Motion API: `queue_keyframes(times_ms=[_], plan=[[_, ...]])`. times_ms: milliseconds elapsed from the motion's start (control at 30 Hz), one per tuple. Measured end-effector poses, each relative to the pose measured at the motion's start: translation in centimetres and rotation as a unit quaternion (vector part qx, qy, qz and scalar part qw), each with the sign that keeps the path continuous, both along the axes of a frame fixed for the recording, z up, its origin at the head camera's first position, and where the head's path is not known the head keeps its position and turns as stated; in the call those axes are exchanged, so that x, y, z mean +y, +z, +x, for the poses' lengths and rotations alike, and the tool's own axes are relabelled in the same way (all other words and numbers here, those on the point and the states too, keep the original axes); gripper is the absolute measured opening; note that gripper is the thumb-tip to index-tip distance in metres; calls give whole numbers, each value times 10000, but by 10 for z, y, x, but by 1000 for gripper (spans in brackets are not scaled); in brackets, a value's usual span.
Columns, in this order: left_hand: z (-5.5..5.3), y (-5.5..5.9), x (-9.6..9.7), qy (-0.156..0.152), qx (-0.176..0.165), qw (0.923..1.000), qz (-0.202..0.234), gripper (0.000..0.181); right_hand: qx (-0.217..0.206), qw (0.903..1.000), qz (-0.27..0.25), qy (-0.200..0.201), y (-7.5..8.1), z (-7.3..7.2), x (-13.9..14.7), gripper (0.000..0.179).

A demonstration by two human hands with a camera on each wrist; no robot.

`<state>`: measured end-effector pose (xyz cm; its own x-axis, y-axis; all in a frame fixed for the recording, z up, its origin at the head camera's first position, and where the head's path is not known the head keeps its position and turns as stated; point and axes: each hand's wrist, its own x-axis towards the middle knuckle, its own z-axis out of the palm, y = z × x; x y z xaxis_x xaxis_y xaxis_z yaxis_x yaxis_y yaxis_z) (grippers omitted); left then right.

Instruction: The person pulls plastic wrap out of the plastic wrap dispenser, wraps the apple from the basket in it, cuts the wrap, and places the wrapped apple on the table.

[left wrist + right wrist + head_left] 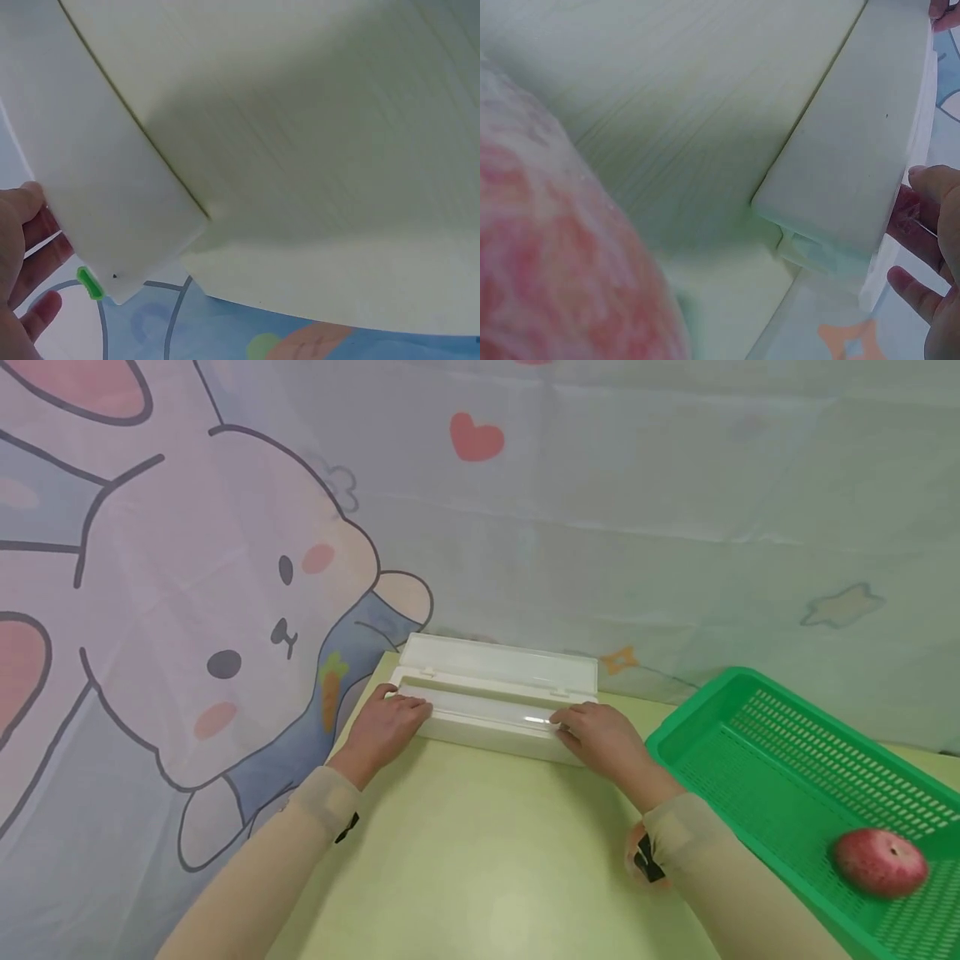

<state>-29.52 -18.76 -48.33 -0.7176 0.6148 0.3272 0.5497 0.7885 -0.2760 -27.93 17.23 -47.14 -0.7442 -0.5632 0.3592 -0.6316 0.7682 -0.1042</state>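
Note:
A long white cling film dispenser (487,739) lies across the far part of the table, its hinged lid (502,662) tipped back against the cloth. A glossy clear strip of cling film (536,720) shows along its opening. At the dispenser's left end my left hand (386,722) pinches at the upper edge; the film there is hard to see. My right hand (603,739) pinches the film near the other end, where a clear glint shows between thumb and fingers in the right wrist view. A pinkish round thing (636,864) sits beside the right wrist, partly hidden by it.
A green plastic basket (720,777) stands at the right, with a red apple-like fruit (881,862) inside. Behind the table (480,860) hangs a printed cloth (637,527) with a rabbit. A small green tab (90,283) sticks out at the dispenser's left end.

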Motion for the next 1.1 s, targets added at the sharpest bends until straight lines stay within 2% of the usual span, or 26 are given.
queue_keyframes(times_ms=[133,300,533,633,833,1100], plan=[[-5,3,0,15,-113,9999,53,15,-48,9999,-92,-50,1,-2,-1,12],[-11,4,3,39,-288,9993,225,30,-225,9995,-182,-87,2,-2,0,12],[-23,17,7,264,-857,9933,726,48,-551,9982,-65,-216,10,-11,-2,14],[-27,25,10,377,-1075,9915,621,46,-716,9970,-41,-287,13,-15,-3,15],[-33,38,16,530,-1424,9871,495,30,-994,9945,-130,-288,21,-23,-1,15],[-41,54,19,738,-1954,9769,454,30,-1424,9891,-320,-199,30,-31,1,16]])
